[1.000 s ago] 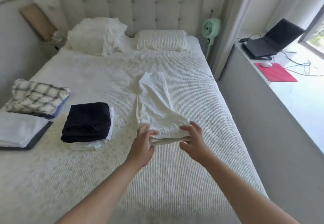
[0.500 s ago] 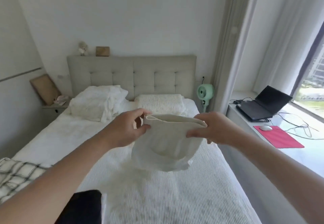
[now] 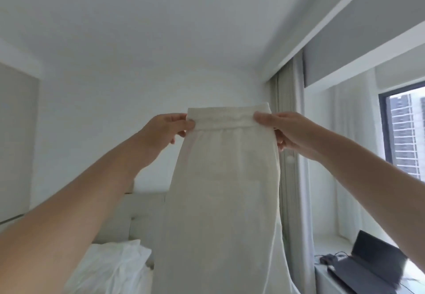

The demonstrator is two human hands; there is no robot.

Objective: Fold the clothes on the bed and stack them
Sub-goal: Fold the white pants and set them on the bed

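A pair of cream-white trousers point(image 3: 225, 190) hangs full length in the air in front of me, its elastic waistband at the top. My left hand point(image 3: 166, 127) pinches the waistband's left corner. My right hand point(image 3: 285, 130) pinches the right corner. Both arms are stretched forward and up at head height. The legs of the garment drop out of the bottom of the view. The bed's surface and the folded stacks are out of sight.
A white pillow point(image 3: 115, 266) and the padded headboard point(image 3: 142, 213) show at lower left. A laptop point(image 3: 377, 263) sits on the window ledge at lower right, beside the curtain point(image 3: 289, 178) and window.
Both hands lifted the trousers from the bed up to head height, and the garment unfurled to hang straight. My view tilted up from the bed toward the wall and ceiling.
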